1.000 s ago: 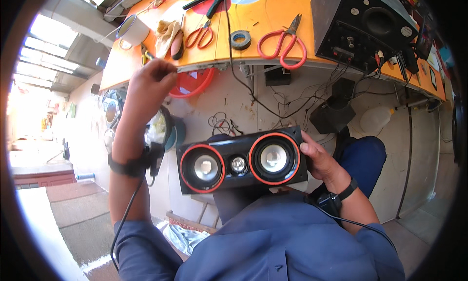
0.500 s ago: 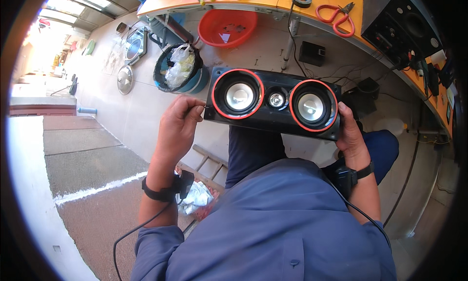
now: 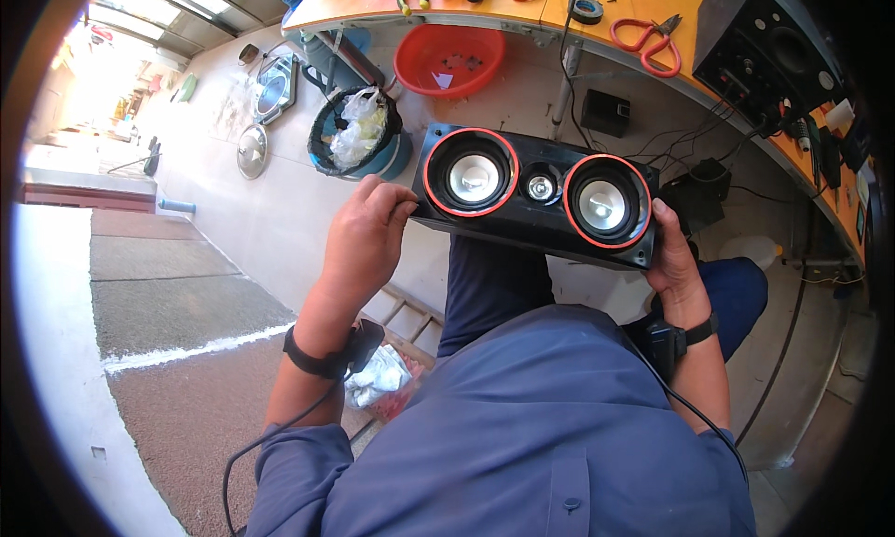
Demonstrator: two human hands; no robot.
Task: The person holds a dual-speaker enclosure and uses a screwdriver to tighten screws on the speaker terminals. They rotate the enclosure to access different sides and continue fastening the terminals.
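Speaker box (image 3: 538,192) — left hand (image 3: 366,231), right hand (image 3: 673,254) — at its 2 ends

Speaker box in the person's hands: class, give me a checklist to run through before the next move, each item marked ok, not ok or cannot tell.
1. Right hand supports the right end of the speaker box: ok.
2. Left hand at the box's left end: ok, thumb and fingers pinched together there.
3. Something held in that pinch: cannot tell.
4. Both red-ringed drivers face up toward the camera: ok.
5. Wiring behind the box: cannot tell, hidden.
6. Red-handled snips in hand: not ok, lying on the orange bench.
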